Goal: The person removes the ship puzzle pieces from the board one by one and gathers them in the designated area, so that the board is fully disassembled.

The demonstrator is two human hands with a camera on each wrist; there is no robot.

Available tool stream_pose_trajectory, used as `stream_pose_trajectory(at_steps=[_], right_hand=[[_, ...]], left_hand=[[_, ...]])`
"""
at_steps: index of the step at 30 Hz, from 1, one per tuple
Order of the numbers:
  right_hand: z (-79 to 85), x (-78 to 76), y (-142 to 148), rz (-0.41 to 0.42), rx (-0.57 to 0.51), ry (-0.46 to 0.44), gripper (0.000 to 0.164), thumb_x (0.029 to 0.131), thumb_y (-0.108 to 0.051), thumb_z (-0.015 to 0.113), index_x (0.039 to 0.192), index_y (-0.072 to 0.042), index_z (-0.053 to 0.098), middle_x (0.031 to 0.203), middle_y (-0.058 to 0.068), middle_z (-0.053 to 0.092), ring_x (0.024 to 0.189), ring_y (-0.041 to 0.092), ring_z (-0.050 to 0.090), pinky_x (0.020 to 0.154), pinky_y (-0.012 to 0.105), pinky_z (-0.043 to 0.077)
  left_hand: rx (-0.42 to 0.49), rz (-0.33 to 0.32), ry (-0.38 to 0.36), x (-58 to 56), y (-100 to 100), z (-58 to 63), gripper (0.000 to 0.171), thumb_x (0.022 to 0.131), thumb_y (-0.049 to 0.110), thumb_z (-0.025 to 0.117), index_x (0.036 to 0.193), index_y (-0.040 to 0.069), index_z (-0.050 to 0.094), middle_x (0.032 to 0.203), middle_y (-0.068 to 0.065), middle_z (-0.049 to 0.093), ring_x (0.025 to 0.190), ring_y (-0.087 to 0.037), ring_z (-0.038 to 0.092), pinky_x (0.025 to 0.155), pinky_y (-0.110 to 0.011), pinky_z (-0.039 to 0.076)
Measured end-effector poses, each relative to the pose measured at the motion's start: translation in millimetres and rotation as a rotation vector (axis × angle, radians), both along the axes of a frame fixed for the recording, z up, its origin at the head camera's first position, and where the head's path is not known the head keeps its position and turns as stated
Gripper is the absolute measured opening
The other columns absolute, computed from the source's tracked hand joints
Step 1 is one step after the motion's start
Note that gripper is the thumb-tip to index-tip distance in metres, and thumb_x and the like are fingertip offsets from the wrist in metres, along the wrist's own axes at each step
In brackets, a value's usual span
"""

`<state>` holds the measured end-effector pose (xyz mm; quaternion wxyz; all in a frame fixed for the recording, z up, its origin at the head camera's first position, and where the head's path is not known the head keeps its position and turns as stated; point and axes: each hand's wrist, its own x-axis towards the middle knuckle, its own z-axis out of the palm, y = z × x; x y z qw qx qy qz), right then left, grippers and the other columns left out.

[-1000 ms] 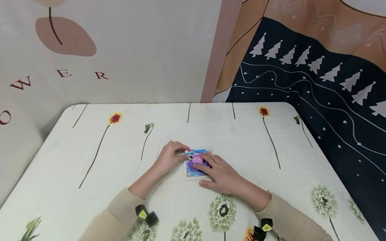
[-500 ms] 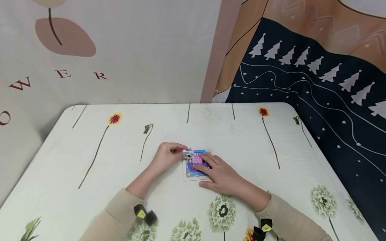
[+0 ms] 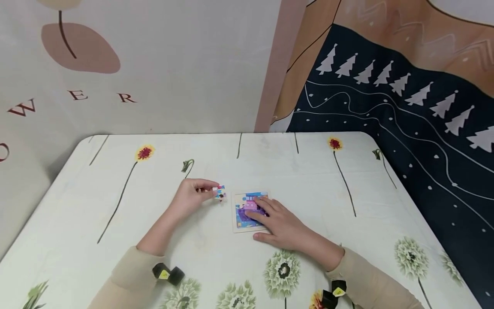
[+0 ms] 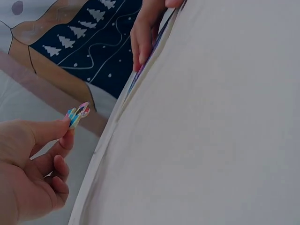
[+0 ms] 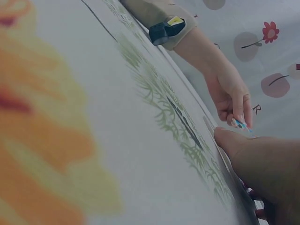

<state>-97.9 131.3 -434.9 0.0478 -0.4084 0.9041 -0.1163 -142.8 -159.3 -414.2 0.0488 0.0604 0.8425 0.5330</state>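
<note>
A small colourful jigsaw puzzle piece (image 3: 220,194) is pinched between the thumb and fingers of my left hand (image 3: 188,197), in the air to the left of the puzzle. The left wrist view shows this piece (image 4: 79,115) edge-on, at the fingertips. My right hand (image 3: 281,223) rests its fairly straight, spread fingers on the jigsaw puzzle (image 3: 243,218), which lies in a pale shallow frame (image 3: 234,225). Pink, purple and blue print shows on it. The hand covers the puzzle's right part. A lighter patch shows at the puzzle's upper left.
The table (image 3: 328,184) wears a white cloth printed with flowers and dandelions. Behind it hangs a pale curtain (image 3: 193,64), and a dark cloth (image 3: 359,98) with white trees is at the right. A black camera (image 3: 167,274) sits on the left wrist.
The left hand has lifted a piece from the puzzle's upper left corner and moved left with it. The right hand has stayed on the puzzle.
</note>
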Motion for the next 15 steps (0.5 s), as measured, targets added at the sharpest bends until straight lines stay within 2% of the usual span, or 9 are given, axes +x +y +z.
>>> stream_pose_trajectory(at_steps=[15], right_hand=[[1.7, 0.3, 0, -0.001, 0.008, -0.003, 0.063, 0.095, -0.056, 0.047, 0.148, -0.024, 0.038, 0.156, 0.013, 0.02, 0.142, 0.031, 0.015, 0.112, 0.045, 0.014]], left_hand=[[-0.077, 0.032, -0.012, 16.0, -54, 10.5, 0.019, 0.086, 0.009, 0.071, 0.105, 0.004, 0.074, 0.08, -0.009, 0.061, 0.071, -0.02, 0.047, 0.053, -0.025, 0.042]])
